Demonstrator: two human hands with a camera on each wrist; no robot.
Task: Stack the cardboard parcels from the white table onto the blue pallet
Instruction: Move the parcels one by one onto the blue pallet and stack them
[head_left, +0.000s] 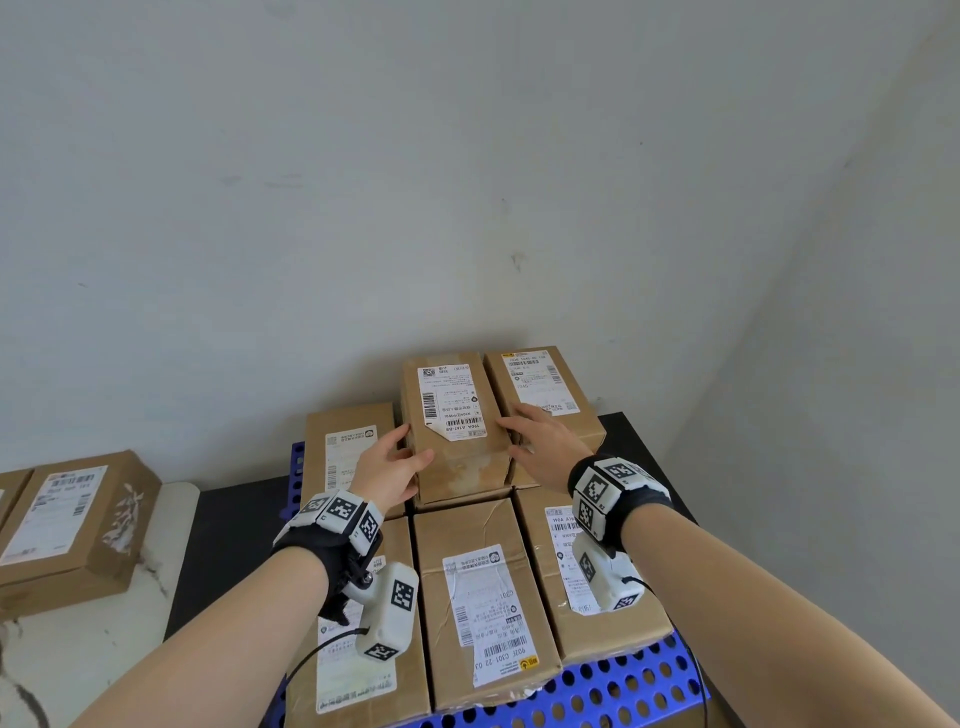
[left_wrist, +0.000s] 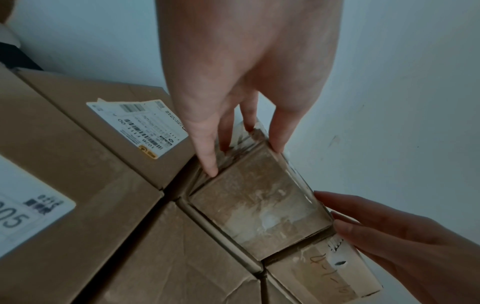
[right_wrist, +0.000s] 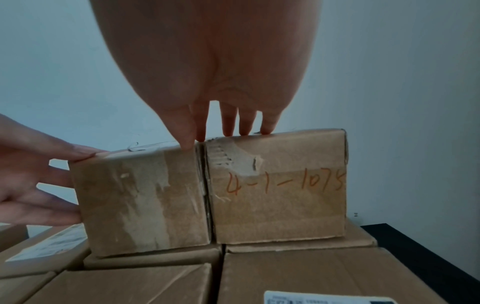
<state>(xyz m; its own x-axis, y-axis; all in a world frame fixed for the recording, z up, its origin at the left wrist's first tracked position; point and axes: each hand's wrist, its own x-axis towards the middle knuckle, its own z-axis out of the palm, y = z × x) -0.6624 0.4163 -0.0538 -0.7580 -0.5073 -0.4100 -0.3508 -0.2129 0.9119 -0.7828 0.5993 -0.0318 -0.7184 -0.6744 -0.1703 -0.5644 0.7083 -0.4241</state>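
Cardboard parcels cover the blue pallet (head_left: 613, 686) in a lower layer. Two more lie on top at the back. Of these, the middle parcel (head_left: 457, 431) (left_wrist: 259, 205) (right_wrist: 140, 201) carries a white label and worn tape. My left hand (head_left: 395, 462) (left_wrist: 233, 133) (right_wrist: 39, 185) presses its left side with straight fingers, thumb on the top edge. My right hand (head_left: 540, 441) (right_wrist: 223, 127) (left_wrist: 389, 236) rests straight fingertips along the seam between it and the right upper parcel (head_left: 545, 384) (right_wrist: 280, 195), which is marked "4-1-1075" in orange.
The white table (head_left: 104, 639) at the left holds a labelled parcel (head_left: 72, 525), with another cut off at the frame edge. A lower back-left parcel (head_left: 348, 452) has nothing on top. A grey wall stands close behind the stack. Dark floor (head_left: 228, 535) separates table and pallet.
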